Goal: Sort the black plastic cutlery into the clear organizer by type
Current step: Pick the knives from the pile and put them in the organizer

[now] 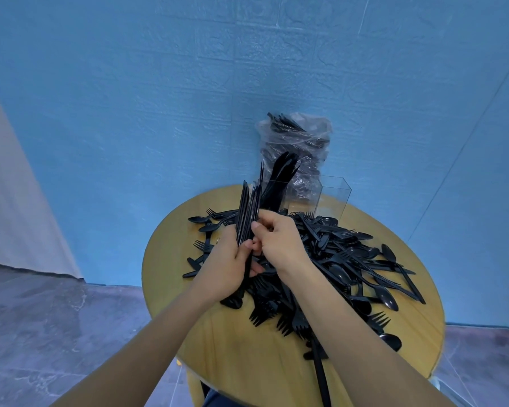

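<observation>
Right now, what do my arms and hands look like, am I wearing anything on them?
Both arms are bare up to the frame edge: no sleeves show. The left hand and right hand have no gloves, and no rings, watch or bracelets are visible. The fingernails look short and unpainted.

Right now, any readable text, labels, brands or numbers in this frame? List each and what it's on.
None readable.
Black plastic cutlery pile: no visible markings.
Clear acrylic organizer: no label.
Crinkled clear plastic bag: no print that can be made out.
Round wooden table and blue textured wall: no text.
</observation>
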